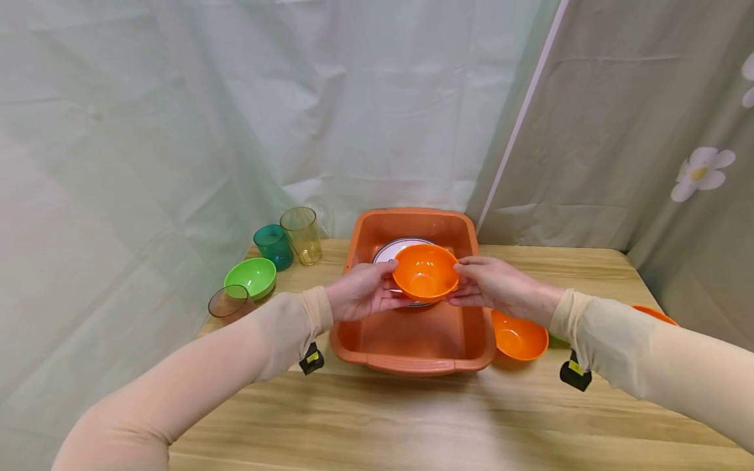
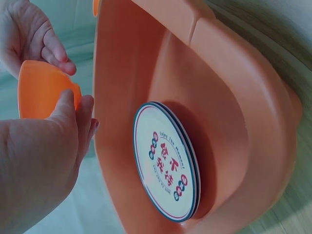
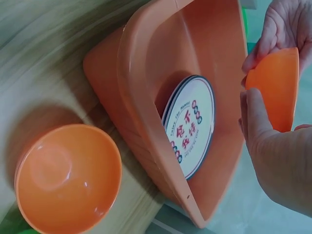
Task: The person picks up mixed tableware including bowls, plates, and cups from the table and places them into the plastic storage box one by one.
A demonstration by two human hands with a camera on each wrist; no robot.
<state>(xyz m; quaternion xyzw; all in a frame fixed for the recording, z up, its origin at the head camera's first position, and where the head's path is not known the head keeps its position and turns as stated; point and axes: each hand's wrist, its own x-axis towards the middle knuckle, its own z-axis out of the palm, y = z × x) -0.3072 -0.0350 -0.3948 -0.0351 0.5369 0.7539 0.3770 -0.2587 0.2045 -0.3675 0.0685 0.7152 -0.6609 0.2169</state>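
Both hands hold an orange bowl (image 1: pixel 425 271) above the basin, its inside facing up toward the head camera. My left hand (image 1: pixel 366 292) grips its left side, thumb at the rim and fingers beneath. On the opposite side my right hand (image 1: pixel 496 286) does likewise, thumb on the rim and fingers under the wall. Below the bowl is a terracotta-coloured plastic basin (image 1: pixel 406 340). Stacked white plates (image 2: pixel 163 161) with dark rims and red printed characters lie on the basin's floor, partly hidden by the bowl in the head view.
Right of the basin sits another orange bowl (image 3: pixel 68 178), with green showing behind it. A further orange rim (image 1: pixel 655 315) shows past my right sleeve. At left stand a green bowl (image 1: pixel 251 278), a teal cup (image 1: pixel 274 247), a yellowish cup (image 1: pixel 302 235) and a brownish cup (image 1: pixel 228 302).
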